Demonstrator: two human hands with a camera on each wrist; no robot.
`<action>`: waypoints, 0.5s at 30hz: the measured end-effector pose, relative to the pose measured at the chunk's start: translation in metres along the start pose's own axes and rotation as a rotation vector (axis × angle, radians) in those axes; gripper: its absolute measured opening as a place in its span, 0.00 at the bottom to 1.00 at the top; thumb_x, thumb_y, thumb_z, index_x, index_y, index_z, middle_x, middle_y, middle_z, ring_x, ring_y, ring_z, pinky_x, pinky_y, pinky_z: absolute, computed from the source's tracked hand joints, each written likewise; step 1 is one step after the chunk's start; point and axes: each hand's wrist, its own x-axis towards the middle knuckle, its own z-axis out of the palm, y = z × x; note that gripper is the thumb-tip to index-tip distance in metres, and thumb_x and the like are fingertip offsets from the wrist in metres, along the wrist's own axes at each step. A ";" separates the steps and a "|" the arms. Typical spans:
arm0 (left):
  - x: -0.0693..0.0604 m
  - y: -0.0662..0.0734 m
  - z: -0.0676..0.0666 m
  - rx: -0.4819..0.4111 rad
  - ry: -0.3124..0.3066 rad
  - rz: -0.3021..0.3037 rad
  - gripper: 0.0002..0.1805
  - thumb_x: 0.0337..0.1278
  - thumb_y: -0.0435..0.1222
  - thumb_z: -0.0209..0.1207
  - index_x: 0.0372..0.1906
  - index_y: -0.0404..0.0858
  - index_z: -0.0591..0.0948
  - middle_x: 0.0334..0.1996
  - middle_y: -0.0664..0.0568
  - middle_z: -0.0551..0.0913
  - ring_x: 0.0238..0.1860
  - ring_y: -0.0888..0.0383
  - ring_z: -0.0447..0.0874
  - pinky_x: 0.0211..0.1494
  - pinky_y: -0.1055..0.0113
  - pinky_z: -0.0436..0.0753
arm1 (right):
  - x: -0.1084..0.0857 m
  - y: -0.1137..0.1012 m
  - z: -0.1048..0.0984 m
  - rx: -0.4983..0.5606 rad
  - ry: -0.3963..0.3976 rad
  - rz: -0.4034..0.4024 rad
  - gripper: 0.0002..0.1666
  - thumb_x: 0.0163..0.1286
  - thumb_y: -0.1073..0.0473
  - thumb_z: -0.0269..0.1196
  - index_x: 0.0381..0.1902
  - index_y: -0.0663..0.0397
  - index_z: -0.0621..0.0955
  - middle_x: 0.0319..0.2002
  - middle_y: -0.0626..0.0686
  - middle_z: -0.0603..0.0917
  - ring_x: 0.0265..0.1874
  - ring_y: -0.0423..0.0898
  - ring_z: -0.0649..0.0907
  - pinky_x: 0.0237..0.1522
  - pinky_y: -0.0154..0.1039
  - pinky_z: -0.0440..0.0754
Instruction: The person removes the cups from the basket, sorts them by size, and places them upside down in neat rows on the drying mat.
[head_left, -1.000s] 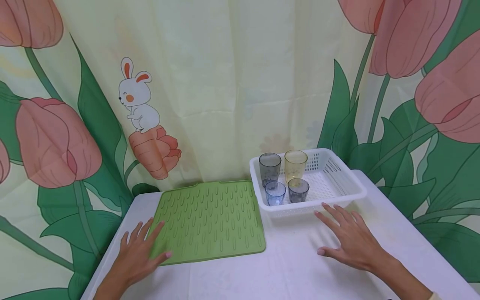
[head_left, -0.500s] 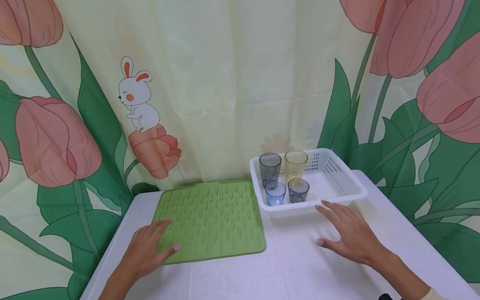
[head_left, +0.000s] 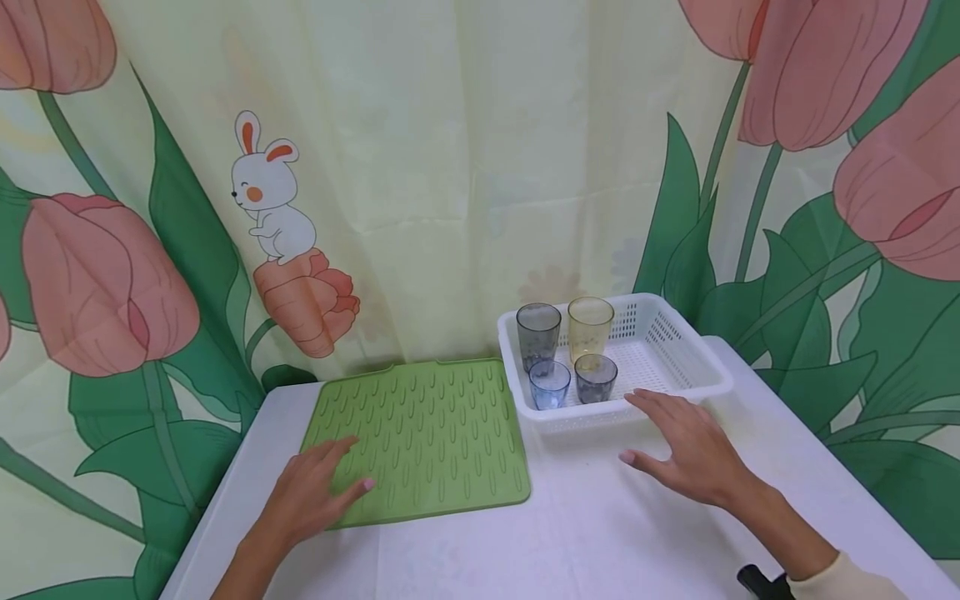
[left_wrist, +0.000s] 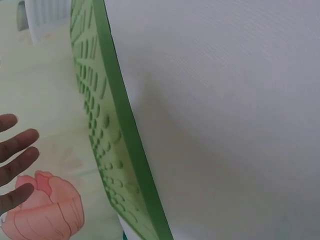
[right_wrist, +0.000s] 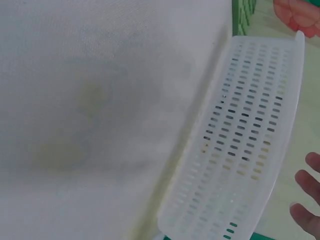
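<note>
My left hand (head_left: pixel 307 493) hovers with spread, relaxed fingers over the near left corner of a green ridged drying mat (head_left: pixel 427 450); it holds nothing. To the right, my right hand (head_left: pixel 693 454) hangs before the near rim of a white perforated plastic basket (head_left: pixel 667 358), fingers extended and holding nothing. Inside the basket's left half stand a tall grey glass (head_left: pixel 538 333), a tall amber glass (head_left: pixel 591 327), a short blue glass (head_left: pixel 550 386) and a short grey glass (head_left: pixel 596 379). Its perforated side wall (right_wrist: pixel 235 120) fills much of the right wrist view.
A white cloth (head_left: pixel 480 558) covers the table. Behind it hangs a curtain (head_left: pixel 420 167) printed with tulips and a rabbit. Mat and basket stand side by side, nearly touching. A dark object (head_left: pixel 761 581) shows at my right sleeve.
My left hand has moved rightward, further over the mat. The right hand has shifted slightly left and up, nearer the basket rim. Mat, basket and glasses have stayed put.
</note>
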 end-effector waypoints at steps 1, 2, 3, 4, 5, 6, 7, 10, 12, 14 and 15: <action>0.001 0.001 0.001 -0.004 0.005 0.004 0.37 0.58 0.60 0.64 0.64 0.40 0.77 0.53 0.46 0.85 0.57 0.42 0.81 0.56 0.38 0.77 | 0.001 0.000 0.001 0.011 0.006 0.007 0.46 0.55 0.33 0.72 0.67 0.49 0.75 0.64 0.58 0.79 0.61 0.62 0.79 0.55 0.71 0.75; 0.001 0.001 0.002 -0.012 0.014 0.009 0.36 0.58 0.60 0.64 0.63 0.40 0.78 0.52 0.47 0.85 0.57 0.43 0.82 0.56 0.39 0.77 | 0.002 0.000 0.001 0.024 0.010 0.014 0.46 0.55 0.33 0.72 0.66 0.49 0.75 0.64 0.57 0.80 0.61 0.62 0.79 0.55 0.72 0.75; 0.002 0.002 0.002 -0.017 0.020 0.013 0.36 0.58 0.60 0.64 0.63 0.40 0.78 0.51 0.48 0.86 0.56 0.43 0.82 0.56 0.39 0.78 | 0.003 0.000 0.002 0.036 0.014 0.022 0.45 0.56 0.34 0.72 0.66 0.49 0.76 0.64 0.57 0.80 0.60 0.62 0.79 0.54 0.72 0.76; 0.003 0.003 0.003 -0.022 0.024 0.016 0.35 0.58 0.60 0.64 0.63 0.41 0.78 0.50 0.49 0.86 0.56 0.44 0.82 0.57 0.39 0.78 | 0.004 0.001 0.003 0.047 0.013 0.032 0.44 0.56 0.35 0.72 0.66 0.49 0.76 0.63 0.57 0.80 0.60 0.62 0.79 0.54 0.72 0.76; 0.004 0.004 0.004 -0.029 0.031 0.020 0.35 0.58 0.60 0.64 0.62 0.40 0.79 0.50 0.49 0.86 0.55 0.44 0.83 0.57 0.40 0.79 | 0.004 0.001 0.004 0.059 0.011 0.044 0.44 0.57 0.35 0.71 0.66 0.49 0.76 0.63 0.57 0.80 0.59 0.62 0.80 0.53 0.72 0.77; 0.004 0.005 0.005 -0.034 0.035 0.019 0.34 0.58 0.60 0.64 0.61 0.41 0.79 0.50 0.50 0.86 0.55 0.45 0.83 0.57 0.41 0.79 | 0.005 0.001 0.004 0.070 0.008 0.057 0.43 0.58 0.36 0.71 0.66 0.49 0.76 0.63 0.57 0.80 0.59 0.62 0.80 0.52 0.72 0.78; 0.005 0.007 0.005 -0.041 0.039 0.018 0.34 0.58 0.60 0.64 0.61 0.41 0.79 0.50 0.50 0.86 0.55 0.46 0.83 0.57 0.42 0.79 | 0.006 0.001 0.005 0.079 0.001 0.072 0.42 0.59 0.36 0.71 0.66 0.49 0.75 0.63 0.58 0.80 0.59 0.63 0.80 0.51 0.72 0.78; 0.009 0.013 0.007 -0.060 0.054 0.025 0.32 0.58 0.58 0.65 0.60 0.41 0.80 0.49 0.51 0.87 0.54 0.48 0.84 0.56 0.45 0.81 | 0.010 0.002 0.005 0.099 -0.027 0.123 0.42 0.61 0.36 0.69 0.67 0.50 0.75 0.64 0.60 0.79 0.60 0.65 0.79 0.51 0.73 0.77; 0.013 0.018 0.008 -0.073 0.063 0.039 0.31 0.58 0.57 0.66 0.59 0.41 0.81 0.49 0.51 0.87 0.53 0.49 0.84 0.55 0.46 0.81 | 0.013 0.002 0.004 0.110 -0.041 0.153 0.42 0.62 0.35 0.68 0.67 0.51 0.74 0.65 0.62 0.78 0.61 0.67 0.78 0.52 0.74 0.76; 0.018 0.024 0.008 -0.079 0.071 0.054 0.30 0.58 0.56 0.67 0.59 0.40 0.81 0.48 0.52 0.87 0.52 0.50 0.84 0.54 0.47 0.82 | 0.017 0.002 0.002 0.118 -0.051 0.175 0.42 0.63 0.35 0.67 0.68 0.53 0.74 0.66 0.63 0.77 0.62 0.68 0.76 0.53 0.75 0.74; 0.020 0.026 0.009 -0.083 0.071 0.060 0.30 0.58 0.55 0.67 0.59 0.40 0.81 0.48 0.52 0.87 0.52 0.50 0.85 0.54 0.48 0.82 | 0.019 0.002 0.002 0.124 -0.054 0.184 0.42 0.64 0.35 0.67 0.68 0.53 0.74 0.66 0.63 0.77 0.63 0.69 0.76 0.54 0.75 0.74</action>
